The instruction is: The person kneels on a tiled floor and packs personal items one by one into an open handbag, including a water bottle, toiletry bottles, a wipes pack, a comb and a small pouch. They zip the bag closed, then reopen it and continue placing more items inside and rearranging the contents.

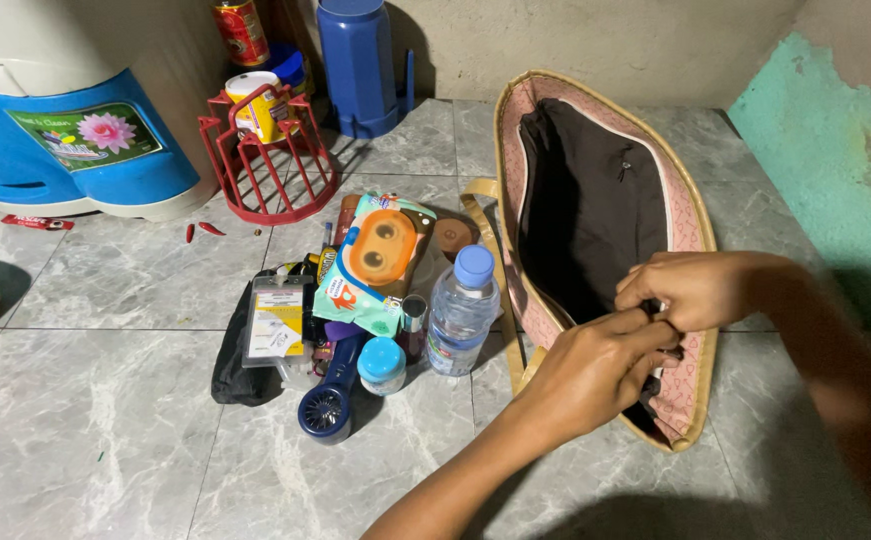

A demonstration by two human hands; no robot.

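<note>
Pink woven bag [690, 235] w/ tan trim lies open on the grey marble-look floor [85, 420], toward the right edge, mouth gaping, dark lining [580, 215] showing. Both hands meet at its near end: left hand [595, 370] pinched narrow on the rim/lining, right hand [690, 288] curled tight just above, fingertips touching the same spot; can't tell what small part they grip. Just left of the bag, a pile near the floor's middle: clear water bottle [462, 312] w/ blue cap, wipes pack [377, 262] w/ orange lid, small blue-lidded jar [381, 365], blue handheld fan [330, 400], carded item [275, 320] on a black pouch [235, 375]. Far left corner: red wire rack [270, 150], blue-white cooler [65, 110], blue flask [358, 62].
</note>
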